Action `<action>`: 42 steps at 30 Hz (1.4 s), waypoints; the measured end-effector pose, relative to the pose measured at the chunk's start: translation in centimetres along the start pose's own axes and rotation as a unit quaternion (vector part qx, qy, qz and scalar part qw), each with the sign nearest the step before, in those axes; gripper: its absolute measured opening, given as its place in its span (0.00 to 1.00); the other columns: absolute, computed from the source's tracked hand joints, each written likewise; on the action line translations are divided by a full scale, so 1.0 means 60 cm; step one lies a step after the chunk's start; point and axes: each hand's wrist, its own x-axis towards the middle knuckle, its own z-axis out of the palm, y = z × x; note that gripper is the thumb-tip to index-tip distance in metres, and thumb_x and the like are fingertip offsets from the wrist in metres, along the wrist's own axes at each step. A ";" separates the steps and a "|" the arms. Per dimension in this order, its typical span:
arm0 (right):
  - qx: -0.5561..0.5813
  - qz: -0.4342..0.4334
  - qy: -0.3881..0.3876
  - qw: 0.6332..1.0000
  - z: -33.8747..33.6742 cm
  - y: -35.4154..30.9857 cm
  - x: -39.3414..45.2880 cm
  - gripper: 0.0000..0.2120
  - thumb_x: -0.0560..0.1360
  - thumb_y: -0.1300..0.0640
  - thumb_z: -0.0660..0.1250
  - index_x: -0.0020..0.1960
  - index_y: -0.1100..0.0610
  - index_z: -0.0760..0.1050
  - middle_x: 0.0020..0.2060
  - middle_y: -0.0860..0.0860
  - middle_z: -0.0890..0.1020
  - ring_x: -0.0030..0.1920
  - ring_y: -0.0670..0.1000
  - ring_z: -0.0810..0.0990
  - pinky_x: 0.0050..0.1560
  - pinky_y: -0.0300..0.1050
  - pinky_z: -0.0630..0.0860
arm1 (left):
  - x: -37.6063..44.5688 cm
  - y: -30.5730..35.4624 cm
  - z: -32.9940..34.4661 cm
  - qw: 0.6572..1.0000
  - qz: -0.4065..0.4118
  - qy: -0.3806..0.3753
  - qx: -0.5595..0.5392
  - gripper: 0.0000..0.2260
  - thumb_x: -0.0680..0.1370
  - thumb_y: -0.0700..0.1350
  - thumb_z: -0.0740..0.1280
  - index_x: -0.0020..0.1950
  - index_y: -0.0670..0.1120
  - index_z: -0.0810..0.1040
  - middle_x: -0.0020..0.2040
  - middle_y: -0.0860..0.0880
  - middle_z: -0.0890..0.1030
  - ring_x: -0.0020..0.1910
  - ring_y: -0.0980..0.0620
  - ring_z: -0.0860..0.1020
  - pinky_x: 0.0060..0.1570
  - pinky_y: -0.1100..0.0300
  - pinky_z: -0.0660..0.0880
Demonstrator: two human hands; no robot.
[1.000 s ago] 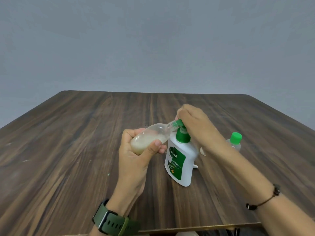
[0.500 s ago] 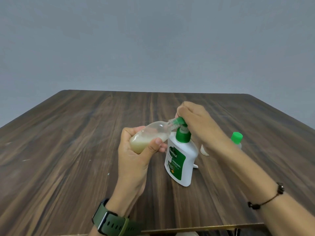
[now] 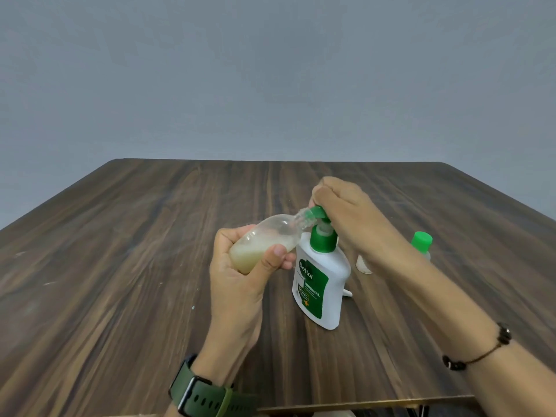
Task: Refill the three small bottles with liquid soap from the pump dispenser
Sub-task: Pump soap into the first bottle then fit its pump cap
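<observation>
Dark wood-grain tabletop (image 3: 120, 266) carries a white green-pump soap dispenser (image 3: 323, 284). Left hand (image 3: 240, 281) fingers grip a tilted clear small bottle (image 3: 264, 246) at the nozzle; right hand (image 3: 346, 212) fingers curl over the pump head.

We saw a dark wood-grain table (image 3: 126, 266) before a plain grey wall (image 3: 270, 70), a green-strapped watch (image 3: 200, 397) and a dark beaded bracelet (image 3: 481, 352).

The right hand (image 3: 346, 215) went up a little, and the green pump top (image 3: 317, 212) under it rose, so more of its white stem (image 3: 322, 230) showed.
</observation>
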 end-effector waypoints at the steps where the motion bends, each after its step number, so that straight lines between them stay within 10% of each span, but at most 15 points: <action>1: 0.001 0.000 0.017 1.000 0.002 0.001 -0.004 0.13 0.76 0.59 0.54 0.33 0.57 0.67 0.27 0.46 0.71 0.28 0.41 0.68 0.34 0.44 0.65 | 0.001 0.001 0.000 1.000 0.003 -0.001 0.003 0.16 0.62 0.44 0.75 0.45 0.50 0.74 0.34 0.44 0.84 0.31 0.50 0.82 0.35 0.62 0.79; 42: 0.025 0.008 0.012 1.000 0.006 0.003 0.000 0.14 0.76 0.59 0.54 0.32 0.54 0.66 0.26 0.44 0.72 0.31 0.46 0.69 0.39 0.49 0.67 | -0.006 -0.001 0.005 1.000 0.003 0.000 -0.022 0.17 0.62 0.43 0.76 0.44 0.50 0.73 0.35 0.44 0.84 0.32 0.50 0.82 0.36 0.60 0.80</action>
